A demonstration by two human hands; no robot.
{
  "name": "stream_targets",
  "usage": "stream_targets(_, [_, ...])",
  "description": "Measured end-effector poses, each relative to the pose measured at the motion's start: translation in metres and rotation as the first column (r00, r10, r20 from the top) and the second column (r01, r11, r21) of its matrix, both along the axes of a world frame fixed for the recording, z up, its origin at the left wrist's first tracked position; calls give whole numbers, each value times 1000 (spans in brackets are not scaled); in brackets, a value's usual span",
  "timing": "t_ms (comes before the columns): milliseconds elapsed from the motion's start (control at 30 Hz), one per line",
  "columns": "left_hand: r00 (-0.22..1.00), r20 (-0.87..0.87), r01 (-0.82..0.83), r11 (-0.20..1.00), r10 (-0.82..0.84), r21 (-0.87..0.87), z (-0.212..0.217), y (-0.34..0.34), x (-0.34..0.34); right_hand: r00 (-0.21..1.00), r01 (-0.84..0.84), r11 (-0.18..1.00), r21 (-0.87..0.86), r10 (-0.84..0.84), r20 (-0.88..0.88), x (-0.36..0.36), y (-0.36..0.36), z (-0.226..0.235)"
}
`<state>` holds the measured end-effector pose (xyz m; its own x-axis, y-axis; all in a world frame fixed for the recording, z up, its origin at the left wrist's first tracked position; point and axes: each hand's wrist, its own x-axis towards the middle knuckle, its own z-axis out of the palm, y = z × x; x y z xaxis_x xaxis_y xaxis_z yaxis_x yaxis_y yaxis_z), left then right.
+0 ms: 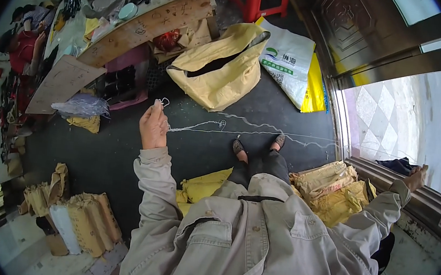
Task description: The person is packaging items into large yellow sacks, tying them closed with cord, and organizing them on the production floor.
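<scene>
My left hand (pixel 154 126) is raised at the centre left, its fingers pinched on white string (pixel 192 129); a small loop sticks up above the fingertips. Far out to the right, my right hand (pixel 416 178) is closed near the doorway, with the thin line running to its fingers. Between the two hands the string stretches across in front of my body. Loose, wavy strands hang below the left hand and droop over the dark floor near my shoes (pixel 279 140). An open yellow woven sack (pixel 219 75) stands beyond the string.
A white and yellow sack (pixel 288 58) lies by the door frame (pixel 341 115). Wrapped yellow bundles (pixel 340 204) sit beside me on the right. A red stool (pixel 259 2) and a cluttered table (pixel 146 30) stand beyond; brown paper packages (pixel 90 223) are at lower left.
</scene>
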<state>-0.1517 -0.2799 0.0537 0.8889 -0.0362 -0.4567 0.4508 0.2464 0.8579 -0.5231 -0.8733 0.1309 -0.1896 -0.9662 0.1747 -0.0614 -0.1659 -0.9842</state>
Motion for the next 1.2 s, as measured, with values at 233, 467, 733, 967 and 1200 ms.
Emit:
stream_targets(233, [997, -67, 32, 980, -46, -196, 16, -23, -10, 740, -391, 907, 155, 410, -533, 17, 46, -8])
stream_targets(467, [975, 103, 218, 945, -198, -243, 87, -54, -21, 554, -227, 945, 237, 325, -767, 45, 46, -17])
stream_targets(733, [846, 441, 414, 890, -300, -189, 176, -71, -49, 350, -776, 618, 129, 591, -727, 103, 114, -83])
stream_targets(967, [806, 508, 478, 841, -304, -254, 197, -80, -71, -413, -910, -413, -34, 911, -12, 244, 296, -16])
stream_targets(1200, [842, 525, 360, 852, -122, -380, 220, -63, -58, -797, -557, -829, 57, 552, 246, 272, 370, -43])
